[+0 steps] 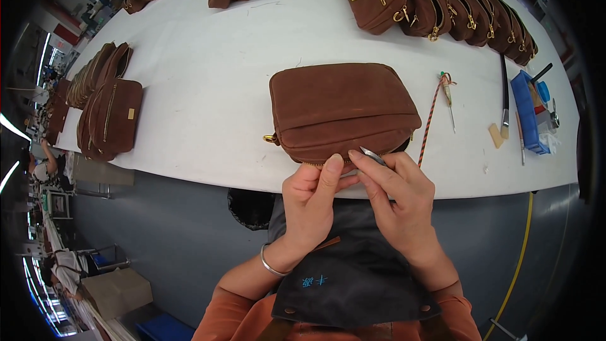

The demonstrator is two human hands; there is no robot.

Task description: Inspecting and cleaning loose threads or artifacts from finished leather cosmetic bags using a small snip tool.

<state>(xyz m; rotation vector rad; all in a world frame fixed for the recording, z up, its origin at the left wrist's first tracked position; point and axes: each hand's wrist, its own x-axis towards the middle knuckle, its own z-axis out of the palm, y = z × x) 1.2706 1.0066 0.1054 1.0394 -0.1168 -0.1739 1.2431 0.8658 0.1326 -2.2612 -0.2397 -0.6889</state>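
A brown suede pouch point(341, 108) with a brass zipper lies on the white table point(208, 107), its zipper edge at the near rim. My left hand point(309, 205) pinches the pouch's near edge with thumb and fingers. My right hand point(398, 199) holds a small metal tool point(371, 155), its tip touching the zipper edge beside my left thumb. A silver bangle circles my left wrist.
Rows of matching brown pouches point(442, 0) line the table's far edge, and a stack point(107, 113) stands at the left. An awl with a striped cord point(445, 91), a brush point(504, 98) and a blue tray of tools point(527, 110) lie to the right. A dark apron covers my lap.
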